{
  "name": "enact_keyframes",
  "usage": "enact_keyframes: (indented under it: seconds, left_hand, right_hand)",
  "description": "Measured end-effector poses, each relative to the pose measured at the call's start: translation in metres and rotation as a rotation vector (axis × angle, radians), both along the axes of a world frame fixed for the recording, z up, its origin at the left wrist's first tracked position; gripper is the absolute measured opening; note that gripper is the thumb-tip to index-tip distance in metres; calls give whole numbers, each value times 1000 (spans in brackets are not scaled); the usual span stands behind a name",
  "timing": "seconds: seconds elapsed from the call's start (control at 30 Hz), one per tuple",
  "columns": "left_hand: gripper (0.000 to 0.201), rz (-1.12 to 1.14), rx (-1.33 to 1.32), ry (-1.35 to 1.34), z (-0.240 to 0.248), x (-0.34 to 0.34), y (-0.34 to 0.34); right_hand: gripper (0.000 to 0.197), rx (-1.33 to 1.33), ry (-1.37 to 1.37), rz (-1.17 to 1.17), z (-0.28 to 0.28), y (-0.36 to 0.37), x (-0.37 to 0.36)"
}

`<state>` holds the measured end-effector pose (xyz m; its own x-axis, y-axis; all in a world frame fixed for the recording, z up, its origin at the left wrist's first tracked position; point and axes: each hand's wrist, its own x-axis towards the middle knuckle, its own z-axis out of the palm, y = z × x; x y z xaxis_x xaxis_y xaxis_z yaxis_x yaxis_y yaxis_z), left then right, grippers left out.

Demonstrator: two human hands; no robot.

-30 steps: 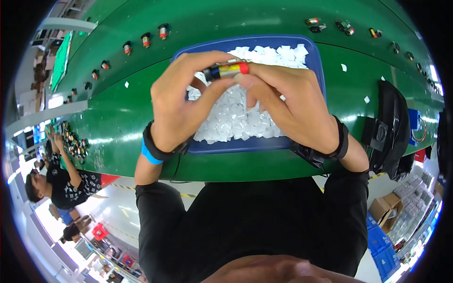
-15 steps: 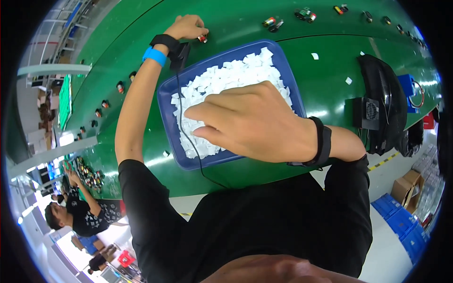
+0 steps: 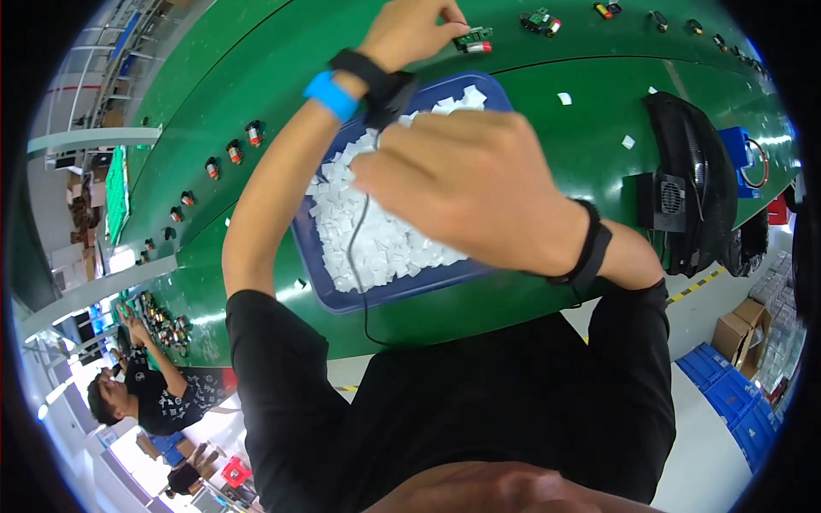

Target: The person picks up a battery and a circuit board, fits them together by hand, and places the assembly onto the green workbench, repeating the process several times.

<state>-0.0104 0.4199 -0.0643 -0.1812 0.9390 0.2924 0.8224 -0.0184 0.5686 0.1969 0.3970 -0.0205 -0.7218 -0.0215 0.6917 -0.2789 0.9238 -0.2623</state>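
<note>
My left hand (image 3: 419,30) reaches over the far side of the tub, thumb and finger closed at the near edge of a small green circuit board (image 3: 475,35) with a red cylindrical battery. Closer to me, my right hand (image 3: 487,188) hangs over the blue plastic tub (image 3: 342,297), blurred, with its fingers curled together. Whatever it may hold is hidden beneath the hand. Small white paper-like pieces (image 3: 376,244) fill the tub. A black cable (image 3: 365,308) crosses the tub from the dark box at my left wrist.
More battery-and-board assemblies (image 3: 540,23) line the green table (image 3: 590,179), with others at left (image 3: 234,151). Loose white pieces (image 3: 629,142) lie at right. A black bag (image 3: 693,171) and vented black box (image 3: 663,203) stand there. Another person (image 3: 158,385) works at lower left.
My left hand has moved right and farther away, to the circuit board. My right hand has risen slightly toward the tub's far side. Another battery assembly shows beside my left forearm.
</note>
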Motion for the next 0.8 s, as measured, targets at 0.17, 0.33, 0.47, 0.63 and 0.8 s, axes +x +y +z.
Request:
enact_keyframes:
  seconds: [0.17, 0.33, 0.47, 0.63, 0.8]
  left_hand:
    - [16, 66, -132, -169, 48, 13, -115]
    - [11, 368, -48, -587, 57, 70, -186]
    - [10, 302, 127, -249, 51, 71, -204]
    - [13, 114, 310, 50, 59, 60, -213]
    - [22, 363, 203, -1009, 52, 59, -234]
  right_hand:
    - [23, -58, 165, -80, 2, 23, -18]
    - [20, -91, -53, 22, -13, 16, -19]
    - [18, -135, -114, 131, -20, 3, -23]
    - [20, -31, 35, 173, -9, 3, -23]
    - [23, 45, 151, 271, -12, -3, -23]
